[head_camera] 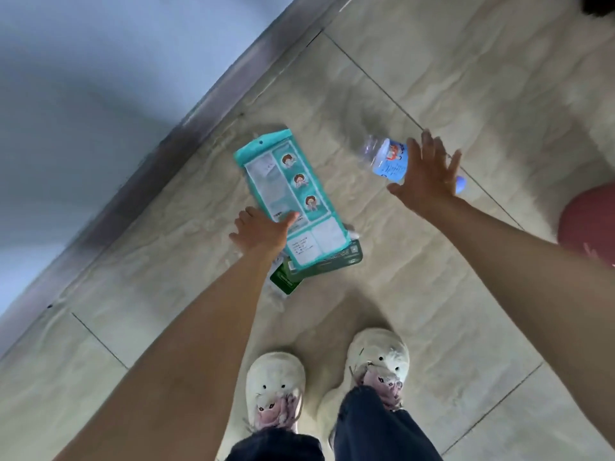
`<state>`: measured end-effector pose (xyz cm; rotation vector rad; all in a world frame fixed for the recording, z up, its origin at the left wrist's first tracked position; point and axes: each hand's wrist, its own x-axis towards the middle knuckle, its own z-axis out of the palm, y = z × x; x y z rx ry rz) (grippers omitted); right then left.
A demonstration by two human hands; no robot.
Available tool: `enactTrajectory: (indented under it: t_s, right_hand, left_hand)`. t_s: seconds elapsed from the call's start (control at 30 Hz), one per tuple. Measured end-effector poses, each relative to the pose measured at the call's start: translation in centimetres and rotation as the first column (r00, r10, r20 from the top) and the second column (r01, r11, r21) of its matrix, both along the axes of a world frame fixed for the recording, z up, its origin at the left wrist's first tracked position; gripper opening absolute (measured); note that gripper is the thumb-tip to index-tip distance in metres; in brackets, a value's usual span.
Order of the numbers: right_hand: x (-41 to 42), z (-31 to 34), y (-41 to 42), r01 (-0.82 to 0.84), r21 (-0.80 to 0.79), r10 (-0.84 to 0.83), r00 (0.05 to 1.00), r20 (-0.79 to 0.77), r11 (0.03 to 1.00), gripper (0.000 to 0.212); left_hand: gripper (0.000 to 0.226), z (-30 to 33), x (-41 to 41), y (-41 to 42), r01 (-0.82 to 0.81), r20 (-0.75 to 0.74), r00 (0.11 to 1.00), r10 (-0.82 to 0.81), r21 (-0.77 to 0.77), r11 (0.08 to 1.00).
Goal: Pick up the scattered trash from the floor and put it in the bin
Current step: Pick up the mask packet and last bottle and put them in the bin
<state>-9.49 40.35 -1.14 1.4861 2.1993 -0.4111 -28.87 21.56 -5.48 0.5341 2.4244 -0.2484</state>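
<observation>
Two bare forearms are reaching down past white furry slippers and dark jeans toward the beige tiled floor. The left hand is lying over the near edge of a long teal printed plastic package, thumb on its face, grip not yet closing; a dark green wrapper is peeking out from under that package. The right hand is hovering with fingers spread wide, grip open, over a clear plastic bottle with a pale blue label lying on its side on the floor.
</observation>
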Motion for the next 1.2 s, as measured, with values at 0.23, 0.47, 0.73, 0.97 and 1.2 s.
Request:
enactTrajectory:
  t_s: [0.23,0.47,0.73,0.97,1.2]
  right_hand:
    - [1.2,-3.1,0.3,-0.008,0.014,0.007,1.000,0.020,1.000,0.092]
    - [2.5,-3.8,-3.6,0.092,0.001,-0.092,0.996,-0.019,0.996,0.077]
    - [3.8,0.2,-5.7,0.392,-0.103,-0.403,0.905,-0.138,0.914,0.077]
    - [5.5,9.1,-5.5,0.627,-0.227,-0.667,0.702,-0.251,0.745,0.079]
    - [11.7,21.8,-5.2,0.785,-0.304,-0.832,0.442,-0.334,0.539,0.076]
  left_hand:
    - [0.106,-2.8,1.4,-0.9,-0.021,-0.087,0.996,0.019,-0.025,0.999]
    - [0.045,-2.4,1.0,-3.1,-0.376,0.257,0.906,0.337,0.120,0.919]
    - [0.021,2.5,-0.1,-2.6,-0.501,0.516,0.790,0.333,0.227,0.835]
    - [0.027,11.7,1.0,2.3,-0.305,0.518,0.851,0.085,0.354,0.884]
    - [0.027,24.6,6.0,9.5,-0.135,0.519,0.844,-0.137,0.453,0.881]
